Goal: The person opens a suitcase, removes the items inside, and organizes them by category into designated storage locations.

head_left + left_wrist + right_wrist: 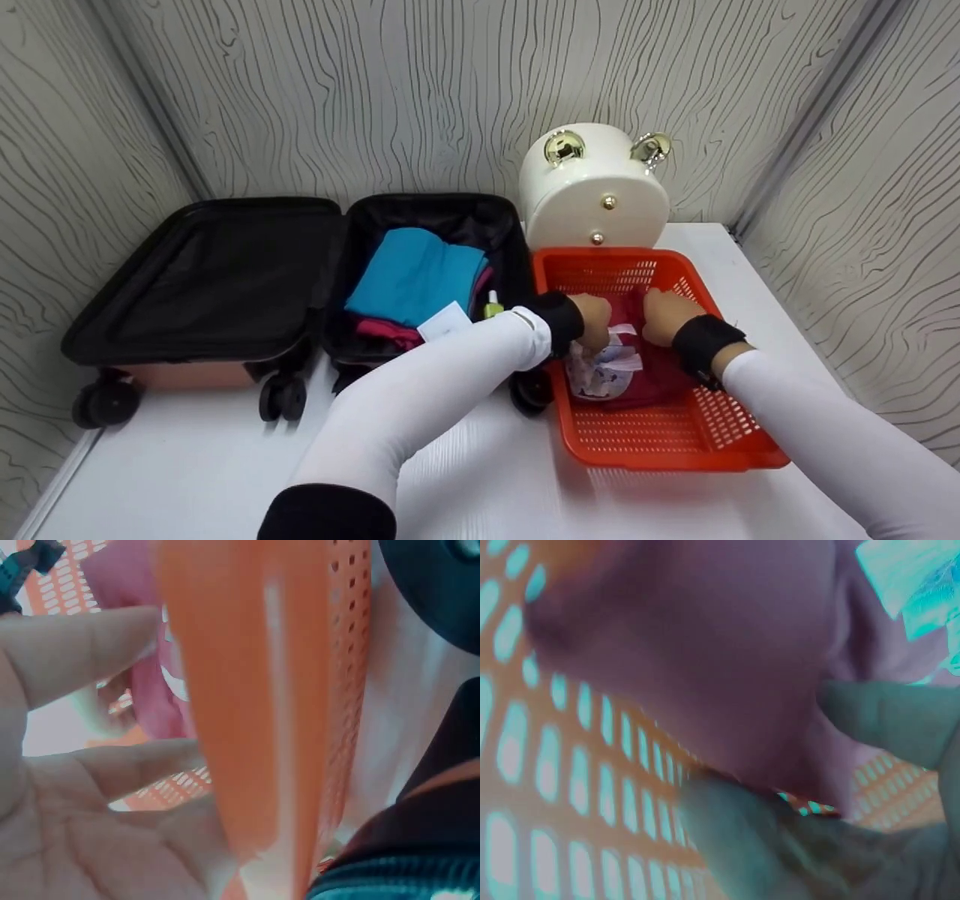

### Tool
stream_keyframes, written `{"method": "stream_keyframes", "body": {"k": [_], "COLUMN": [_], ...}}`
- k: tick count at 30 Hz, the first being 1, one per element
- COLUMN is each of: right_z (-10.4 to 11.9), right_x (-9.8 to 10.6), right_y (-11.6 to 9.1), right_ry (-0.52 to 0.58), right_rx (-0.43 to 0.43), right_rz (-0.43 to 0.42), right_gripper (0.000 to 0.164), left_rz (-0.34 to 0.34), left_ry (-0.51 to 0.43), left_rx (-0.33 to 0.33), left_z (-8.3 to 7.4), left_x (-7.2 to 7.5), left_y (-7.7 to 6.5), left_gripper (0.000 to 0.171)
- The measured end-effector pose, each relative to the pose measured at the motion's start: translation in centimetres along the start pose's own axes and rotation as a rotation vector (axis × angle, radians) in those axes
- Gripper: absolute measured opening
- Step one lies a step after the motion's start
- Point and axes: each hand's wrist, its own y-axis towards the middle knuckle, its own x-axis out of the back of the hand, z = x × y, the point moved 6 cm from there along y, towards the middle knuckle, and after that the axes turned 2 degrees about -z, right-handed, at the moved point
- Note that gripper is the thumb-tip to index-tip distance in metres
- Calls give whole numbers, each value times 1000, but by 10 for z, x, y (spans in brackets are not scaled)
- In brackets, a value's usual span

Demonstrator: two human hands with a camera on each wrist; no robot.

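Black lining fills an open case [232,277] across the left and middle of the frame, its left half showing only flat lining. In its right half lie a folded blue cloth [420,277], a pink cloth [386,331] under it, a white card [442,324] and a small green bottle [491,308]. Near the middle, a person's left sleeve [435,390] crosses the case's front corner and the basket's left rim.

Right of centre, an orange basket [667,460] holds a red cloth [660,382] and, at its left, a patterned packet [600,379]. The left hand [592,319] is above the packet; the left wrist view shows its fingers straight and apart. Farther right, the right hand [667,316] touches the red cloth, thumb and finger apart; whether cloth is caught between them, I cannot tell.

The work looks partly done, judging by what lies in the case; the red cloth and packet are in the basket.

Room is tight leftward, where basket and case stand side by side, and behind, where a white box [577,191] stands. Bare tabletop [472,465] spreads in front; a narrower strip runs to the right wall [877,247].
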Motion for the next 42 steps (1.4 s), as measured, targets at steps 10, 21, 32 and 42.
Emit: {"method": "stream_keyframes", "body": {"k": [10, 21, 32, 42], "right_z": [35, 22, 32, 68], "right_x": [-16, -36, -6, 44], "right_y": [-4, 6, 3, -11], "right_ry": [70, -36, -33, 121], "right_rx": [88, 35, 64, 173], "right_rz": [122, 168, 42, -240], "right_gripper": [67, 97, 41, 25], "left_rz": [-250, -305, 0, 265], "left_ry": [-174, -240, -11, 25], "left_rx": [17, 209, 364, 390], "left_z": [57, 176, 253, 299], "left_x": [41, 114, 65, 11], "left_y": [32, -95, -119, -99], "left_gripper": [22, 15, 19, 45]}}
